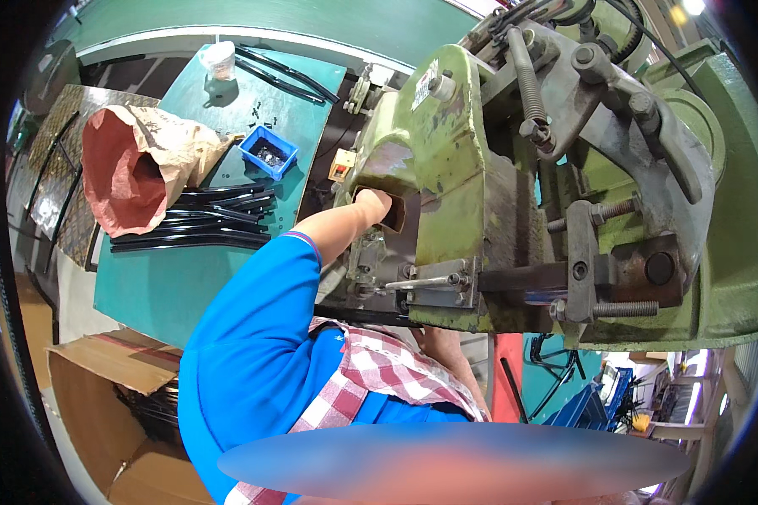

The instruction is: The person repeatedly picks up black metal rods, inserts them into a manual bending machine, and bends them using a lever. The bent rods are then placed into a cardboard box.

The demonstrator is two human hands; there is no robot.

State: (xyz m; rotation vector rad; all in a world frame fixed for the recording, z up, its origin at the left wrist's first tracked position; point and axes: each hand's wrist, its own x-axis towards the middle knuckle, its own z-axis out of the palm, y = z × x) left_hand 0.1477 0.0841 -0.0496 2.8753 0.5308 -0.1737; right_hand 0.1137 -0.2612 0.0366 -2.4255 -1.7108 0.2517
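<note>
My left hand (372, 204) reaches into a dark opening in the side of a large green metal machine (446, 151). Its fingers are hidden inside, so I cannot see whether they hold anything. Below the machine's front edge, my right forearm (455, 358) shows beside the checked apron; the fingers of that hand are out of sight behind the machine. Just under my left hand are a clear plastic guard (366, 257) and a metal fixture with a silver rod (421, 284).
On the green table (143, 290) at left lie black bent tubes (202, 223), a blue bin (268, 152) of small dark parts, a brown paper bag (130, 172) and a white container (219, 61). A cardboard box (93, 412) stands below. Springs and bolts protrude from the machine's linkage (640, 109).
</note>
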